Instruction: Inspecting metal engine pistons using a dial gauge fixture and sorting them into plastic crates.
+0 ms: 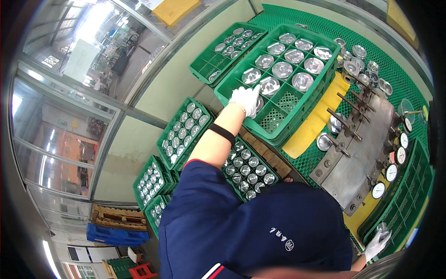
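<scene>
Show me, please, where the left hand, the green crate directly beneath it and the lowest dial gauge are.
Left hand (245, 100), head view: middle of the white-gloved hand.
Green crate (287, 101), head view: bare mesh floor of one compartment.
Lowest dial gauge (378, 189), head view: its round white face.

Scene generally bright, with rather soft shadows. Strong white glare behind glass windows (114, 32) at far left, fine details there washed out. Lamp tube (50, 258) at near left appears as white streak. Metal discs (282, 70) give small, sharp reflections; steel plate (360, 160) at right has only dull shine. Navy shirt (297, 211) looks dark, folds weakly visible. Middle of view quite clear; nearest edge blurred. Fisheye bends window frames strongly; corners fall into black.
</scene>
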Available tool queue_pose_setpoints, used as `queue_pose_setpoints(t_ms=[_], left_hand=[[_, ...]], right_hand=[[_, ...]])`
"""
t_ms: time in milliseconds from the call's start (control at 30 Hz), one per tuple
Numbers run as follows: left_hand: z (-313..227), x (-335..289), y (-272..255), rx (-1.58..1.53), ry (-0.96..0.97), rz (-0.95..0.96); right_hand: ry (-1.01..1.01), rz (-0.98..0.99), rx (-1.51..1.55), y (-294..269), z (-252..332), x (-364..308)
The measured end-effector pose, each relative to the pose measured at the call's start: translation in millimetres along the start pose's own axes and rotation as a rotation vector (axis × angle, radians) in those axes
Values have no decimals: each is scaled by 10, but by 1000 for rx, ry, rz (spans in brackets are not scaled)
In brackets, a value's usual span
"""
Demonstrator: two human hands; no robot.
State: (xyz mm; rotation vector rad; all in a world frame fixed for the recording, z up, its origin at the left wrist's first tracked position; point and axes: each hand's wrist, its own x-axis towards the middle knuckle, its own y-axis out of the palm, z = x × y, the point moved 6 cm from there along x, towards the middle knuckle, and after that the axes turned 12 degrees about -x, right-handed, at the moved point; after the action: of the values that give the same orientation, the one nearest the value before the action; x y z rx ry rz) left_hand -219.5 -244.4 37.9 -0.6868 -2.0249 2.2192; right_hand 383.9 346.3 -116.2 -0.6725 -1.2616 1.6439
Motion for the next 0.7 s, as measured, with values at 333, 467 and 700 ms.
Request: queue_pose_setpoints(t_ms=[333, 467, 700], left_hand=[[83, 213, 262, -47, 9, -44], [195, 197, 304, -54, -16, -35], [7, -72, -158, -108, -65, 11]], right_hand=[[40, 99, -356, 321, -140, 46], [-53, 142, -509, 265, 297, 70], [-208, -68, -261, 204, 41, -40]])
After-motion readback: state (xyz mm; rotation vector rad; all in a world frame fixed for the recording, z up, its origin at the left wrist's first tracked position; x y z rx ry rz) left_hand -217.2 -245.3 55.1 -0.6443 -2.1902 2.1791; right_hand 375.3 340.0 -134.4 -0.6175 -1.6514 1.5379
